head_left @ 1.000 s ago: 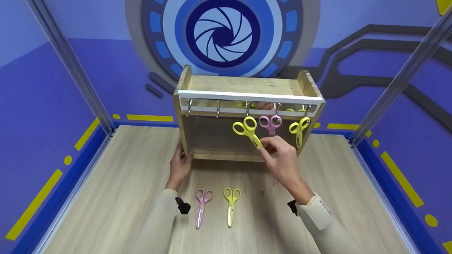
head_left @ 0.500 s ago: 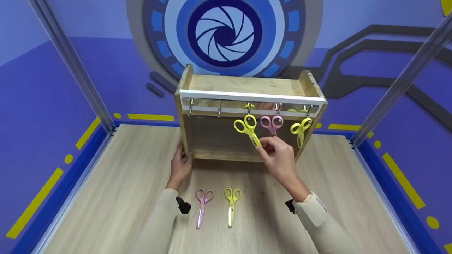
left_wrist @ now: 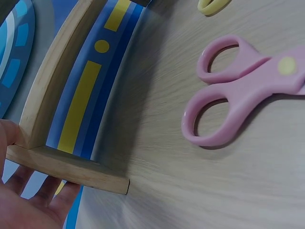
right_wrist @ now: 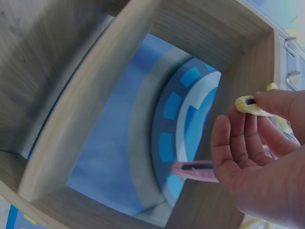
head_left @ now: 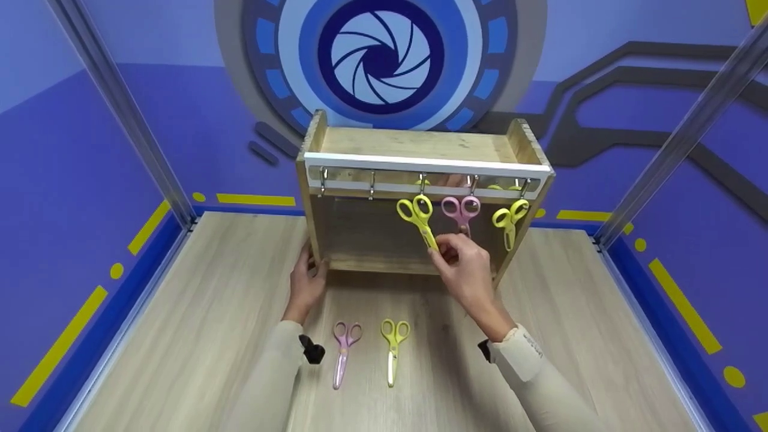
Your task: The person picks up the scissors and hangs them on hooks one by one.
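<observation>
- Yellow scissors (head_left: 423, 228) pinched by blade end in right hand (head_left: 469, 273), rings near middle hook (head_left: 423, 182)
- Wooden shelf (head_left: 414, 143) gripped at lower corner by left hand (head_left: 306, 288)

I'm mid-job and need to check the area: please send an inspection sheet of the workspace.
Surface: pale wooden table.
Job's things: wooden shelf with five hooks; held yellow scissors at the middle hook, hooked or not unclear; hanging pink scissors and hanging yellow scissors to the right; loose pink scissors and loose yellow scissors on the table.
Clutter: nothing seen.
Hands: left hand grips the shelf's lower left corner; right hand pinches the held yellow scissors' lower end.
Cables: nothing seen.
Surroundings: blue patterned walls, metal posts.
</observation>
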Motion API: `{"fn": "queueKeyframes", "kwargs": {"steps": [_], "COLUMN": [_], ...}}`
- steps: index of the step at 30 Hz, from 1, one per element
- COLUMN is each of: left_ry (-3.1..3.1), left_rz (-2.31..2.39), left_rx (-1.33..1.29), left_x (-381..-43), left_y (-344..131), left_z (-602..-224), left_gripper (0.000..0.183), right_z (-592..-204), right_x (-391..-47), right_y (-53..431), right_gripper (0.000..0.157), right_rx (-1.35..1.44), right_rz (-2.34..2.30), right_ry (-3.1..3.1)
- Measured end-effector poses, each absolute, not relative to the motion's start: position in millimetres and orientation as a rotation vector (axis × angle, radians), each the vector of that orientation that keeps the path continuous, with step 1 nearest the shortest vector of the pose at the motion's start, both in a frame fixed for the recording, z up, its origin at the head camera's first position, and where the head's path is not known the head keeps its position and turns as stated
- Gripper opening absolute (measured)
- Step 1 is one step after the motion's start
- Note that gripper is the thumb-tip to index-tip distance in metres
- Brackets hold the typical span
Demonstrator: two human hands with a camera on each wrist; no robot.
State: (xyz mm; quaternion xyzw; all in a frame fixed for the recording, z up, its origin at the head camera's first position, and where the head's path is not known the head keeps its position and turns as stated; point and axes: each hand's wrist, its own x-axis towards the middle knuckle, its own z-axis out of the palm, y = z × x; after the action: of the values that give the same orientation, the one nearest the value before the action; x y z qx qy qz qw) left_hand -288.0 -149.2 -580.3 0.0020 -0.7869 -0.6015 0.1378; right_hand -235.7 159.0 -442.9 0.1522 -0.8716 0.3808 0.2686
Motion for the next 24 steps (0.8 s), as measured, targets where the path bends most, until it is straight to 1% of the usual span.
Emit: {"fn": "queueKeyframes", "kwargs": {"steps": [5,13,24], "left_ry": [-2.267,-2.27,-2.27], "left_rz": [-1.767,-1.765,-1.745], "left_rx": [0.021,0.023,0.01], "left_x": [-287.7,-288.4,-288.8], "left_y": [-148.9,-148.9,-148.6], "left_z": [-581.3,-581.7,-580.6], "left_gripper": [0.061,0.062,0.062], "right_z": [-451.5,-461.6,-466.7], "right_x": [-240.0,-248.9,-257.1], "right_y": [152.4,142.1,138.9], "right_gripper": [0.013,0.01,0.009], "right_rx": [0.39,0.374,0.369], "right_rz": [1.018,1.044,1.029], "right_ry": [-2.357,-2.366,-2.381]}}
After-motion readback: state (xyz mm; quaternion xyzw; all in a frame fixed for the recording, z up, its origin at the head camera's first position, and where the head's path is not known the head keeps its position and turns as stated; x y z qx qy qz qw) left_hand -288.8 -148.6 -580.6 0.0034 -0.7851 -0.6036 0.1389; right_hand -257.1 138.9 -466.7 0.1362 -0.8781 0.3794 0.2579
